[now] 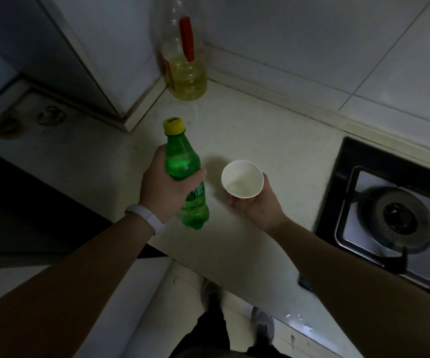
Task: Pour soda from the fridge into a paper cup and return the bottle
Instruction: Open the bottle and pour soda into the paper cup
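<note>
While left hand (pixel 166 188) grips capped soda bottle (pixel 185 174) upright, right hand (pixel 257 205) holds paper cup (pixel 242 179) just beside, mouth up.

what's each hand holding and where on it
The left hand grips the green bottle around its middle, cap still on. The right hand holds the paper cup by its lower part.

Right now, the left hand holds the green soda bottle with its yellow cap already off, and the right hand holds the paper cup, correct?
Not quite: the head view shows the yellow cap still on the green soda bottle. The left hand does hold it, and the right hand holds the paper cup.
</note>
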Demonstrator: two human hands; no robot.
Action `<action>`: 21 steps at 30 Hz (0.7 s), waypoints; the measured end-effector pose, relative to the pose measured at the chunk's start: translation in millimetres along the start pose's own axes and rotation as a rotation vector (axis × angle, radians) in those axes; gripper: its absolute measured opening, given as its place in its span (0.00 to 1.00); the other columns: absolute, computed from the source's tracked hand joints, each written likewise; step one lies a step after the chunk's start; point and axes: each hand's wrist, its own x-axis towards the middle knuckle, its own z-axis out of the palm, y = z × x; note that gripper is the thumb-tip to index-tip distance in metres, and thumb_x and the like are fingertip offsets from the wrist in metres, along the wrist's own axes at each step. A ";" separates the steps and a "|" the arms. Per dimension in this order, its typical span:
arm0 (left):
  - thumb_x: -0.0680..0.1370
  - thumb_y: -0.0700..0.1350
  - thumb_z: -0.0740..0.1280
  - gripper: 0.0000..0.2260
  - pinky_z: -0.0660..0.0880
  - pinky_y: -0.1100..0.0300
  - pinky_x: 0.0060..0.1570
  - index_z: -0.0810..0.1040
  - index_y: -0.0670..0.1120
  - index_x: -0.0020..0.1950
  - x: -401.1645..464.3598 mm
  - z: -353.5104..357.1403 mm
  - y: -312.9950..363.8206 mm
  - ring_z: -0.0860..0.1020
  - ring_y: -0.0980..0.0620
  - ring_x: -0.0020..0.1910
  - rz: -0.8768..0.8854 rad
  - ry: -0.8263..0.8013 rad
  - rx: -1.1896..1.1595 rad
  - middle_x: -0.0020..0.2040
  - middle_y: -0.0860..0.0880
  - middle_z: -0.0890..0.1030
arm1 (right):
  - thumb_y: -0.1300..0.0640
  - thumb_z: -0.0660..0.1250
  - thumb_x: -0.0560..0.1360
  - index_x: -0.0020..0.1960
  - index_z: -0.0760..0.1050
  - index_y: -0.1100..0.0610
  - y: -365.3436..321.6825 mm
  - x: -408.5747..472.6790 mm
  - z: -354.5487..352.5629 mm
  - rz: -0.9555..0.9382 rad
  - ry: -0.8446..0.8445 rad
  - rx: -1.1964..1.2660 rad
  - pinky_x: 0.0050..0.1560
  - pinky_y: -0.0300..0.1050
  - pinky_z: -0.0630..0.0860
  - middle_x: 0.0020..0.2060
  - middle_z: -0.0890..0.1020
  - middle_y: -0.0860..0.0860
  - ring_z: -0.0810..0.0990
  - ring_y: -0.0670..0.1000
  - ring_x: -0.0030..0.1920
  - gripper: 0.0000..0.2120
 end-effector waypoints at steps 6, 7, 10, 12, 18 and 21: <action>0.68 0.50 0.79 0.21 0.74 0.64 0.44 0.74 0.55 0.55 6.5 -1.4 3.5 0.79 0.65 0.44 -0.003 -0.011 0.004 0.46 0.59 0.81 | 0.52 0.79 0.64 0.64 0.59 0.43 -5.2 -4.2 -4.2 -0.016 0.025 0.007 0.50 0.34 0.73 0.57 0.75 0.43 0.76 0.43 0.55 0.37; 0.68 0.50 0.79 0.21 0.74 0.64 0.44 0.74 0.55 0.56 7.5 -1.4 6.0 0.79 0.65 0.44 -0.003 -0.014 0.000 0.46 0.59 0.81 | 0.53 0.79 0.65 0.64 0.60 0.43 -7.9 -5.0 -7.0 -0.022 0.036 0.004 0.48 0.31 0.73 0.57 0.75 0.43 0.76 0.42 0.54 0.37; 0.68 0.50 0.79 0.21 0.75 0.63 0.45 0.74 0.54 0.56 10.0 -0.3 16.0 0.79 0.63 0.45 0.016 -0.024 -0.009 0.47 0.58 0.81 | 0.53 0.79 0.65 0.63 0.61 0.45 -15.6 -8.2 -16.0 -0.043 0.078 -0.001 0.44 0.24 0.71 0.56 0.75 0.43 0.77 0.41 0.53 0.35; 0.68 0.50 0.79 0.21 0.74 0.65 0.42 0.74 0.55 0.56 9.9 0.6 26.1 0.79 0.67 0.43 0.038 -0.034 -0.014 0.46 0.60 0.81 | 0.53 0.79 0.65 0.63 0.61 0.45 -21.4 -12.5 -23.1 -0.060 0.097 0.006 0.44 0.25 0.71 0.57 0.75 0.44 0.77 0.41 0.53 0.35; 0.68 0.49 0.79 0.20 0.74 0.65 0.41 0.74 0.57 0.53 7.8 12.2 56.7 0.79 0.67 0.41 0.140 -0.095 -0.051 0.44 0.60 0.81 | 0.55 0.79 0.66 0.64 0.62 0.46 -35.1 -33.0 -53.5 -0.106 0.172 0.031 0.46 0.29 0.72 0.57 0.75 0.44 0.76 0.40 0.54 0.35; 0.67 0.50 0.79 0.19 0.76 0.62 0.43 0.74 0.57 0.53 6.5 22.4 71.1 0.80 0.64 0.42 0.197 -0.140 -0.080 0.44 0.60 0.81 | 0.55 0.79 0.66 0.64 0.62 0.46 -40.8 -47.5 -70.7 -0.118 0.227 0.035 0.47 0.26 0.71 0.57 0.75 0.43 0.74 0.36 0.54 0.35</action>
